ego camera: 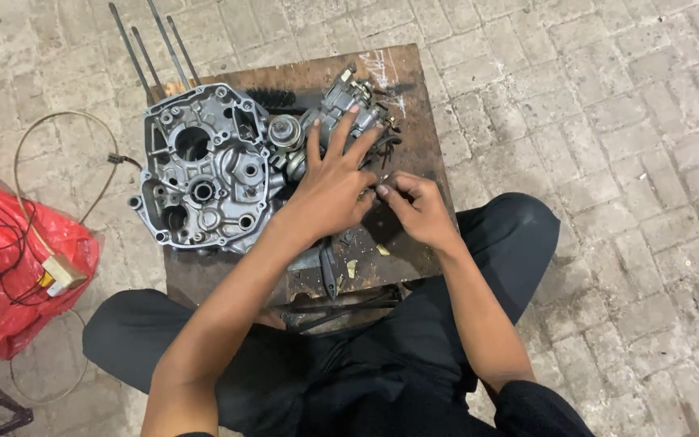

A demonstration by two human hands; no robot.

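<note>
- On the small wooden table (414, 89), our left hand (329, 190) covers part of the carburettor (345, 101), so we cannot see how much of it the palm touches.
- Between the fingertips of our right hand (418, 206) sits something tiny and dark; we cannot make out what it is.
- The rods (151, 48) behind the table are cut off by the top edge, and the stand at lower left is only partly in view.
- The engine case (204, 166) fills the table's left half, reaching its left edge; bare wood shows only at the right and front.
- Brick floor lies open to the right; a red bag (10, 267) and wire (58, 129) crowd the left.
- Our left fingers are spread wide, laid over the carburettor, gripping nothing we can see.
- Our right fingers are curled, pinched on the small piece, touching the left hand.
</note>
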